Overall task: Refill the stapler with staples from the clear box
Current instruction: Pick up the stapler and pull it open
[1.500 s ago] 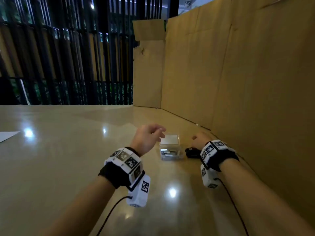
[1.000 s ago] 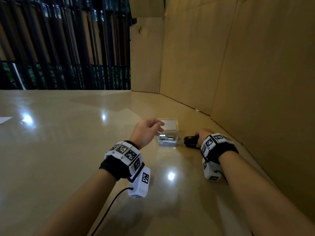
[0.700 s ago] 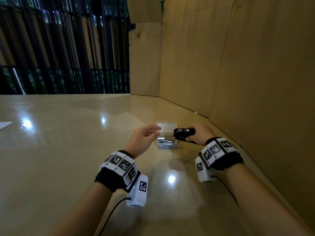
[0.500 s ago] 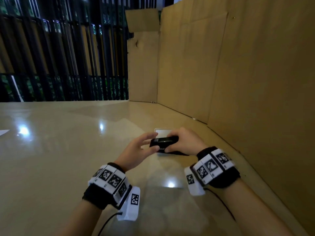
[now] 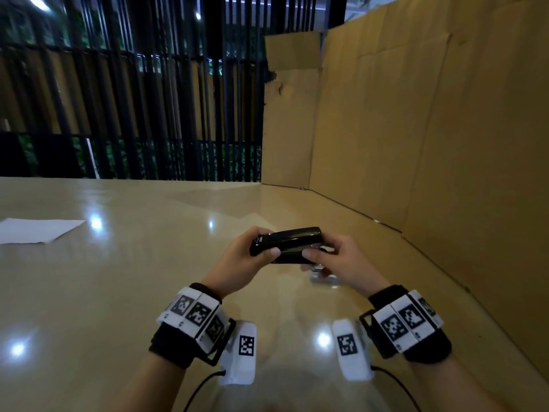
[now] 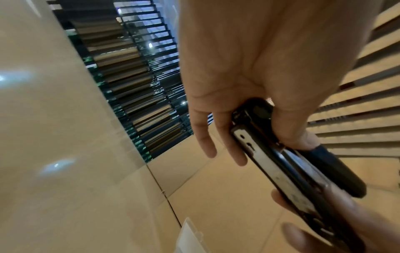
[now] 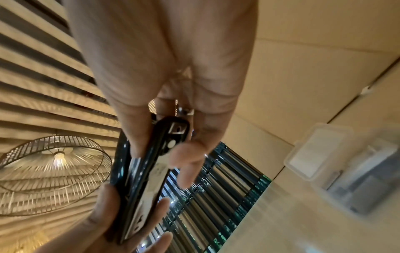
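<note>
Black stapler (image 5: pixel 286 244) is held off the tabletop (image 5: pixel 118 278) by 2 hands, lying roughly level with its long axis running left to right in the head view.

Left hand (image 5: pixel 240 264) grasps the stapler's left end: thumb on the near side, fingers curled over the far side. In the left wrist view the thumb (image 6: pixel 296 130) presses the black top cover while the ring and little fingers hang straight beside the metal base, not gripping.

Right hand (image 5: pixel 344 263) grasps the right end, thumb on the near edge. In the right wrist view the thumb (image 7: pixel 138 130) sits between the top cover and the metal magazine, with other fingers on the base side. Top cover stands slightly apart from the lower body at this end.

Clear box (image 7: pixel 337 164) rests on the tabletop just below and to the right of the right hand, lid hinged open, grey staple strips inside. In the head view it is mostly hidden behind the right hand.

Cardboard wall (image 5: pixel 445 144) stands along the right and far-right. White paper sheet (image 5: pixel 35 230) lies at the far left of the tabletop, well apart from the hands. Black slatted fence (image 5: pixel 133 99) stands beyond the far edge.
</note>
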`<state>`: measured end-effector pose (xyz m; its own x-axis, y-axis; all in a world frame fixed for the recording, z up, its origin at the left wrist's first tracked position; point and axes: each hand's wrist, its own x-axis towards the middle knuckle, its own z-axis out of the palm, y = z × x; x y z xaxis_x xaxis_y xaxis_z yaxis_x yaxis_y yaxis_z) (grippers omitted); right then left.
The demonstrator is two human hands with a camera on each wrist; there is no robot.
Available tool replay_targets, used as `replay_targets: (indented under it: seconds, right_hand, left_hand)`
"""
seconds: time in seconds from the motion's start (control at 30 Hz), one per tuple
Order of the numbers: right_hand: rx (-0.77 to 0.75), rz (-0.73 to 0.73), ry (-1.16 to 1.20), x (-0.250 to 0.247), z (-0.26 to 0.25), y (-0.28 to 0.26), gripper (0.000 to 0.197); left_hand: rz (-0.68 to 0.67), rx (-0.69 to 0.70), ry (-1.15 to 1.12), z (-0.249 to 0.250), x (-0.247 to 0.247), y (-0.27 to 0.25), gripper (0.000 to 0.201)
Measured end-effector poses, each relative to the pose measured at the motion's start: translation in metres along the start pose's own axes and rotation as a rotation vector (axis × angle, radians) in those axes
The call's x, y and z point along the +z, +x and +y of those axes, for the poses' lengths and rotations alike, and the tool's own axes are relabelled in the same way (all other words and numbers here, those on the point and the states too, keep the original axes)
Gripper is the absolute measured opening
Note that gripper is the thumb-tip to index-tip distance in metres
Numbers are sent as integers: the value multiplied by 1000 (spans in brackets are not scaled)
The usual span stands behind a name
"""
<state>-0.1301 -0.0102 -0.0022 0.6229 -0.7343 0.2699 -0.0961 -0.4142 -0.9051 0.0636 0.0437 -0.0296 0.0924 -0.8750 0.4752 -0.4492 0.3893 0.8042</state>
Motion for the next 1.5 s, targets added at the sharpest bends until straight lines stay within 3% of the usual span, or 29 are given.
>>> replay_targets:
  seconds: [0.2, 0.33, 0.57, 0.73, 0.87, 1.0, 1.13, 1.23, 1.37, 1.5]
  right_hand:
    - [-24, 7, 152, 10, -4, 0, 17]
    - [-53, 1, 193, 17, -2, -1, 13]
    - [-37, 20, 243, 24, 0, -2, 24]
    - [-97, 74, 244, 29, -6, -5, 17]
    - [-124, 107, 229, 30, -6, -6, 14]
    - [-138, 108, 255, 31, -2, -8, 8]
    - [-150, 104, 269, 29, 1, -7, 7]
    - [-173, 124, 224, 24, 3, -6, 16]
    - [-227, 137, 211, 24, 5, -5, 20]
    - [-271, 155, 187, 24, 6, -4, 21]
  left_hand:
    - [-45, 47, 223, 15, -2, -3, 16]
    - [-53, 127, 274, 25, 6, -5, 28]
    - [-81, 214, 308, 24, 4, -5, 39]
    - [-26, 207, 272, 27, 7, -4, 53]
    - [21, 203, 288, 30, 12, -7, 51]
    - [214, 161, 197, 28, 8, -4, 34]
    - [399, 194, 122, 26, 8, -2, 47]
    - [567, 255, 33, 27, 11, -2, 22]
    - [689, 289, -119, 32, 15, -4, 18]
    - [780, 234, -186, 37, 15, -4, 14]
